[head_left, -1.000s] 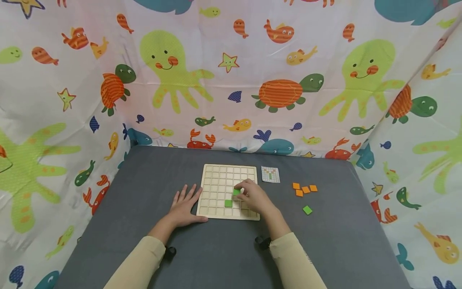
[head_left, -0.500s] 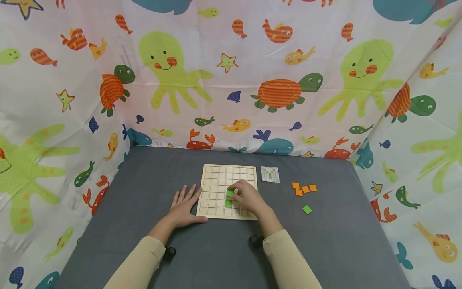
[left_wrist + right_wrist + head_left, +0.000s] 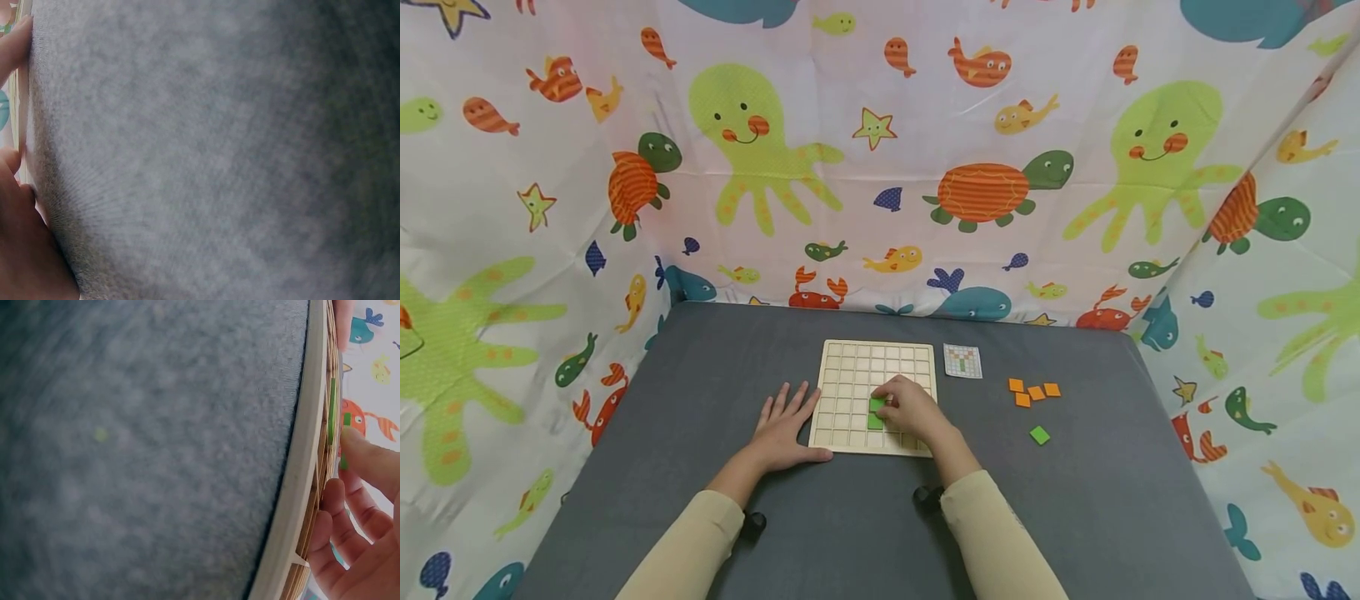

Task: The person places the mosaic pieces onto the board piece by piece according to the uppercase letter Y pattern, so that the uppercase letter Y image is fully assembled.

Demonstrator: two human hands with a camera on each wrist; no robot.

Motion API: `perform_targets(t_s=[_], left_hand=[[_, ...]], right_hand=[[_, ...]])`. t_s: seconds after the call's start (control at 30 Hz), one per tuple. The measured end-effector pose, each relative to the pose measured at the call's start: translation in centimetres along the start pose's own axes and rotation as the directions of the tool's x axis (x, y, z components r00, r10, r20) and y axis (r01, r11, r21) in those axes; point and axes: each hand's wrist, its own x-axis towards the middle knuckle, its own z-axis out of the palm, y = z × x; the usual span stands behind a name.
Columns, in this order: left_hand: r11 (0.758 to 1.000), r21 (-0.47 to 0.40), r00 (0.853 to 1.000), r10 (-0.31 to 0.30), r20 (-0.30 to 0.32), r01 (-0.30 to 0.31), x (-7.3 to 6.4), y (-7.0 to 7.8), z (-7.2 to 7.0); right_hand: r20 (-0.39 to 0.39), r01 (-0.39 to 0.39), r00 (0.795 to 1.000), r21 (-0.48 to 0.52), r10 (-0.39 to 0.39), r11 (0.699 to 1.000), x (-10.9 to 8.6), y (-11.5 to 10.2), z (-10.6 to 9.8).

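Observation:
A square wooden grid board (image 3: 844,367) lies on the grey table. My left hand (image 3: 784,432) rests with fingers spread at its left side, the thumb along the near corner. Over the board's middle, my right hand (image 3: 913,408) pinches a green square tile (image 3: 877,404) between thumb and fingers. Directly in front of that one, another green tile (image 3: 875,422) sits in a grid cell. Seen from the right wrist, the thumb (image 3: 369,459) covers part of the pinched tile, and the other fingers curl at the board's surface.
Right of the board lies a small card (image 3: 962,362) printed with a coloured grid pattern. Farther right are several orange tiles (image 3: 1036,393) and a loose green tile (image 3: 1039,435). A cloth with sea animals (image 3: 880,167) hangs behind the table and at both sides.
My right hand has moved left across the board with the green tile, to just behind the other green tile. The left hand has stayed in place.

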Motion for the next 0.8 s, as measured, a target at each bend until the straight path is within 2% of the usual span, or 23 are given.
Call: perform_targets(t_s=[0.37, 0.63, 0.8], left_hand=[[1.000, 0.010, 1.000, -0.003, -0.001, 0.003, 0.25, -0.15, 0.17], [1.000, -0.010, 1.000, 0.009, -0.003, -0.009, -0.33, 0.73, -0.72], [1.000, 0.007, 1.000, 0.002, 0.005, -0.002, -0.08, 0.39, -0.37]], right_hand=[[-0.005, 0.004, 1.000, -0.027, -0.005, 1.000, 0.38, 0.36, 0.23], [-0.021, 0.026, 0.999, -0.045, -0.027, 0.999, 0.61, -0.11, 0.34], [-0.040, 0.024, 0.999, -0.034, -0.026, 0.999, 0.66, -0.03, 0.35]])
